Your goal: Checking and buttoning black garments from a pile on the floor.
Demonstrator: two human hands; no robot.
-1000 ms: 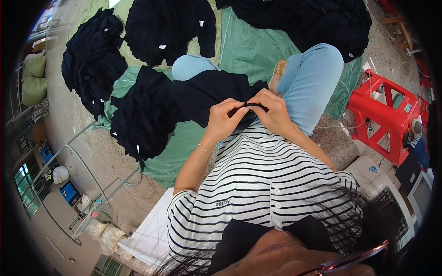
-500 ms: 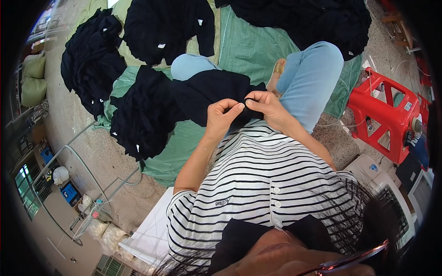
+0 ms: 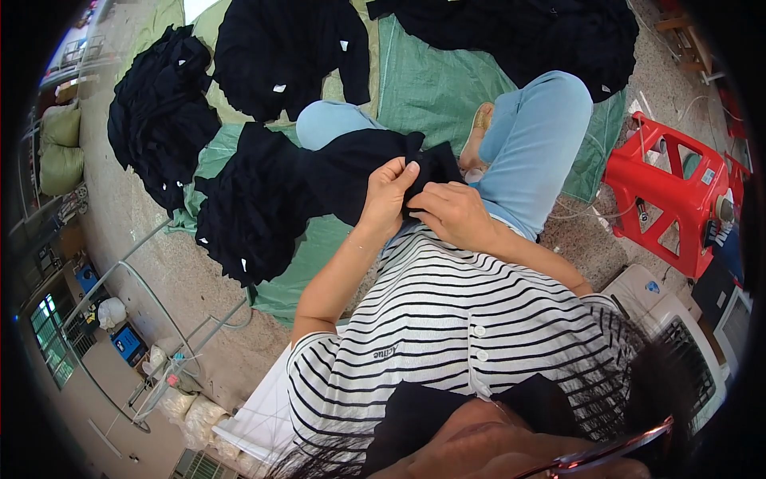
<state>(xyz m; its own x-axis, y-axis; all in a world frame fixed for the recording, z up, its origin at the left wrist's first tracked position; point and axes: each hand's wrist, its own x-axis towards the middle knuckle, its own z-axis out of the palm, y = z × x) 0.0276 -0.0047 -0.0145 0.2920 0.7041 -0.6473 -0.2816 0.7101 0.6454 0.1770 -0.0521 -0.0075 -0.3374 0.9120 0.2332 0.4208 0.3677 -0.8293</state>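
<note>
A black knit garment (image 3: 351, 174) lies across my lap, its near part gathered between my two hands. My left hand (image 3: 388, 191) pinches the cloth between thumb and fingers at its upper edge. Close beside it, my right hand (image 3: 456, 212) is closed on the same cloth a little lower, fingers bent and pointing left. The far left of the garment runs into a crumpled black heap (image 3: 247, 203) with a small white tag. What lies under my fingertips is hidden by the folds.
Several more black garment piles (image 3: 283, 56) lie ahead on green plastic sheeting (image 3: 435, 76). A red plastic stool (image 3: 666, 191) lies on its side at the right. Grey metal tubing (image 3: 152, 279) stands at the left. A pale machine-like casing (image 3: 670, 319) is near my right elbow.
My right hand has moved down and turned, its fingers now closed over the cloth. My left hand has shifted slightly, and a fold of the garment now stands up above both hands.
</note>
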